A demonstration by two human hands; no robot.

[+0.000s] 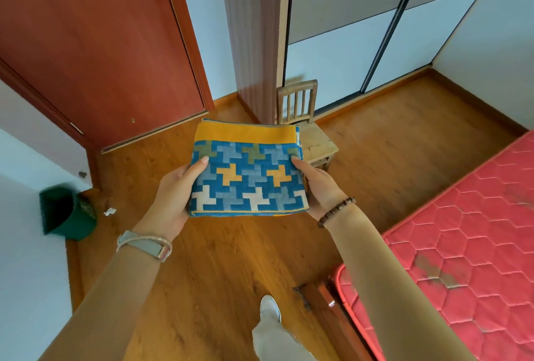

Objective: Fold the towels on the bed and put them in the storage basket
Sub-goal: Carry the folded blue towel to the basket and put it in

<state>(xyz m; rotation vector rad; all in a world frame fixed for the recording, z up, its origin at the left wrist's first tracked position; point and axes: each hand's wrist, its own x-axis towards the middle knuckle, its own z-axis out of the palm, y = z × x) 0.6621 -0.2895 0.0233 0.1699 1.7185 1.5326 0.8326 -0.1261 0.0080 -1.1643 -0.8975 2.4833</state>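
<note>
A folded towel (248,169), blue with a stepped pattern and a yellow band at its far edge, is held level above the wooden floor. My left hand (176,195) grips its left side, thumb on top and fingers underneath. My right hand (316,184) grips the right side the same way. The bed (468,245), with a red quilted mattress, lies at the right; no towels show on the visible part. No storage basket is in view.
A small wooden chair (306,129) stands just beyond the towel, before a sliding wardrobe (361,28). A red-brown door (95,42) is at the left. A green bin (68,210) sits by the left wall. My foot (270,308) is on the floor below.
</note>
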